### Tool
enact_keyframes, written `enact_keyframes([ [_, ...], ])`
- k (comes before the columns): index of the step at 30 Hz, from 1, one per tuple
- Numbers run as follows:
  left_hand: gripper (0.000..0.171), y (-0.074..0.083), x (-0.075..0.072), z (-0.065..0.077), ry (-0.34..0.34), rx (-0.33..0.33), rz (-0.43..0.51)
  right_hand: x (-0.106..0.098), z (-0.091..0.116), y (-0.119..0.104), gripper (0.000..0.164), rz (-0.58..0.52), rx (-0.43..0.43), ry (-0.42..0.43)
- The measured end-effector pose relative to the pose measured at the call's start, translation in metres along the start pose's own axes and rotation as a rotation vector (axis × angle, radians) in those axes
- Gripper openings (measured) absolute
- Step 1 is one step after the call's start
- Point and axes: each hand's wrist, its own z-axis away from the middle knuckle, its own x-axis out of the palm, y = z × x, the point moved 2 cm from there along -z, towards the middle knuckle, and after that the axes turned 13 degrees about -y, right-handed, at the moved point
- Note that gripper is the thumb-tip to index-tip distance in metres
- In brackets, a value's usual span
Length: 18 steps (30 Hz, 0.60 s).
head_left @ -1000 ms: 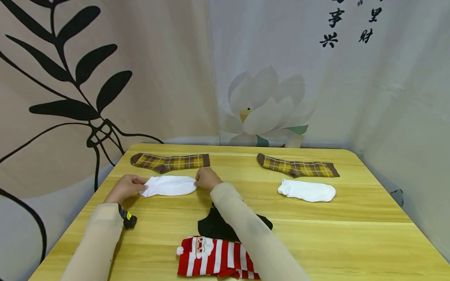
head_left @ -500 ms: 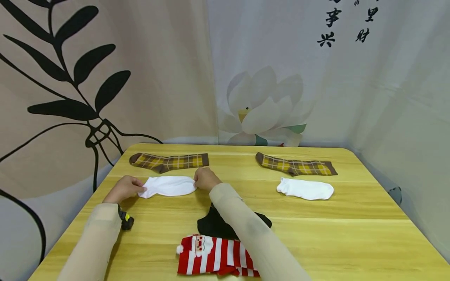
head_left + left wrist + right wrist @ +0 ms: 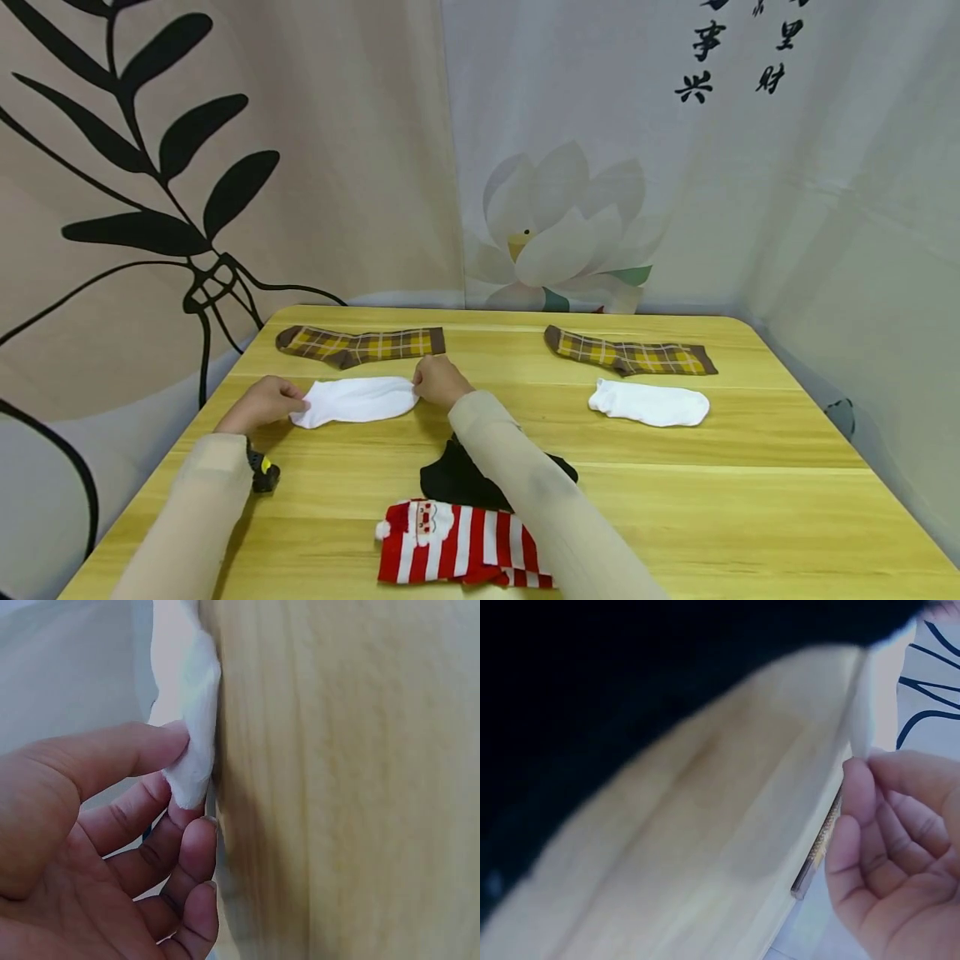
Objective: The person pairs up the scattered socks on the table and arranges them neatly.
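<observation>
A white sock (image 3: 356, 399) lies stretched flat on the left part of the table, with a hand at each end. The left hand (image 3: 265, 403) pinches its left end; in the left wrist view the thumb presses the white cloth (image 3: 193, 712) against the fingers. At the other end, the right hand (image 3: 441, 381) pinches the sock's tip, and the right wrist view shows thumb and forefinger meeting on the white fabric (image 3: 862, 712). A brown and yellow plaid sock (image 3: 363, 347) lies just behind the white one.
On the right lie a second plaid sock (image 3: 630, 353) and another white sock (image 3: 649, 404). Nearer the front are black socks (image 3: 457, 477) and red-and-white striped Santa socks (image 3: 465, 543), both partly hidden under the right forearm. A printed curtain (image 3: 360, 150) hangs behind the wooden table (image 3: 712, 517).
The left hand has shifted slightly left and toward the front, drawing the sock's left end with it. The right hand stays at the other end. The head view has moved a little.
</observation>
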Motion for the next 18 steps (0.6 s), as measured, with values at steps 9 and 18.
enact_keyframes([
  [9, 0.026, 0.002, -0.005, 0.005, 0.002, 0.020, -0.017, -0.009, 0.009, -0.001, 0.014, -0.013, -0.058, -0.006],
  [18, 0.033, 0.011, -0.012, 0.016, -0.003, 0.032, -0.010, -0.020, 0.022, -0.003, 0.012, -0.045, -0.107, -0.008],
])
